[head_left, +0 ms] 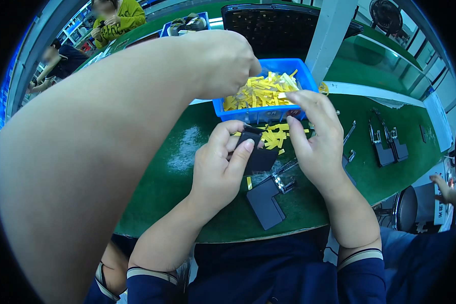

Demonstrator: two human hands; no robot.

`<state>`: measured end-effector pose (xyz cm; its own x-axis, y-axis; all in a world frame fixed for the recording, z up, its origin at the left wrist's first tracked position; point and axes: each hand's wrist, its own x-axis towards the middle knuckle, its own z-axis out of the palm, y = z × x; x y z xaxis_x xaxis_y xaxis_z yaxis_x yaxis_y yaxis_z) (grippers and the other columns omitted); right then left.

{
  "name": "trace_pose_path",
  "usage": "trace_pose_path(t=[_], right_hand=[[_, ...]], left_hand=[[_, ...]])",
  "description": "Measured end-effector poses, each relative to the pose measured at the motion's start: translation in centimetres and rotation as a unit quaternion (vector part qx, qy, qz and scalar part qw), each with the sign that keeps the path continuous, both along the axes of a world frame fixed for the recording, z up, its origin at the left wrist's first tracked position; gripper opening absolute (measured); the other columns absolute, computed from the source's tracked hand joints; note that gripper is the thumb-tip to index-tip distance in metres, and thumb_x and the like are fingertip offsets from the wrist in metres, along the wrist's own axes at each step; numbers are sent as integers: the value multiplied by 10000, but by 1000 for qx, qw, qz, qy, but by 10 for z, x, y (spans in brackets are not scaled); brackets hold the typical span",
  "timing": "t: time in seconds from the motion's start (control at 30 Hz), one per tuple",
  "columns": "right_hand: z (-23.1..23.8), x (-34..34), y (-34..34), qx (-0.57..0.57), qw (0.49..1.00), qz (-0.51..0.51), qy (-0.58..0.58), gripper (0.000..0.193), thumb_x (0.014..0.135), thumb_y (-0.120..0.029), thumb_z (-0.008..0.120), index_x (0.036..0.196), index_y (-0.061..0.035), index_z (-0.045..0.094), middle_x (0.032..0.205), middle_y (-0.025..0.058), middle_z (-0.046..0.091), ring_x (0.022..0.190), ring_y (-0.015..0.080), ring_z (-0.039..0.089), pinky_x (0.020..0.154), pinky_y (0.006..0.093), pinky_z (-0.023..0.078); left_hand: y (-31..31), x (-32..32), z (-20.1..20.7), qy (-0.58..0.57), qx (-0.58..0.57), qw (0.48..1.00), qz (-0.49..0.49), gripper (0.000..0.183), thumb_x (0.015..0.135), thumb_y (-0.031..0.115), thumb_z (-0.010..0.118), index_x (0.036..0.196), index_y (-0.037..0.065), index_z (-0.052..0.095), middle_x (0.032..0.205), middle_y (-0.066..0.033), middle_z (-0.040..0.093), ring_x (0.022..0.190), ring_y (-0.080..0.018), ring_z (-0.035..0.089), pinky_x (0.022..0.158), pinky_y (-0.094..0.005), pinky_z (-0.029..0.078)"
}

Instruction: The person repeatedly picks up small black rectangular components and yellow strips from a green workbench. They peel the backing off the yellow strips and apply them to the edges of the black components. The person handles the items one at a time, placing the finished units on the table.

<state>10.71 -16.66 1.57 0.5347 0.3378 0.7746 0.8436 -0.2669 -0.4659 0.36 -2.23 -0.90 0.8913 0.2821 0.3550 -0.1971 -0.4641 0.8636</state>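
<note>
My left hand [218,164] is closed around a flat black plastic part [262,158], the thumb pressed on its face. To the right, my right hand [316,134] is raised by the front corner of a blue bin [261,114], thumb and fingers apart; nothing can be made out between them. Short yellow strips [261,91] fill the bin, and more loose yellow strips [274,138] lie in front of it. Below my hands rests a black L-shaped part [265,205] with metal fittings and a cable. One yellow strip [249,183] lies beside it.
Another person's bare arm [101,101] crosses from the left, its hand at the bin's left side. More black L-shaped parts [390,151] lie at the right. A white post [334,38] and a black tray [271,30] stand behind the bin.
</note>
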Motion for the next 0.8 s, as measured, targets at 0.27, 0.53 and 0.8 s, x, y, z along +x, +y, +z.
trace_pose_path(t=[0.27,0.53,0.8], right_hand=[[0,-2,-6,-75,988,136,-21,92,677,-23,682,768,-32,670,775,88,628,842,273,609,833,419,462],[0,-5,-8,-137,984,106,-45,146,654,-26,684,793,-33,638,744,82,597,801,254,600,912,483,429],[1,-24,-3,-110,989,90,-28,122,698,-24,628,813,16,627,729,103,552,736,274,575,834,419,467]], left_hand=[[-1,-2,15,21,67,997,-39,210,874,102,584,1038,16,485,805,-82,688,718,-100,631,655,-232,463],[-5,-2,16,85,-4,994,-62,221,891,79,562,1083,13,473,812,-62,675,710,-72,603,622,-220,458],[5,1,4,66,-81,993,-60,202,856,38,564,1040,13,483,593,-34,529,531,-96,491,507,-251,385]])
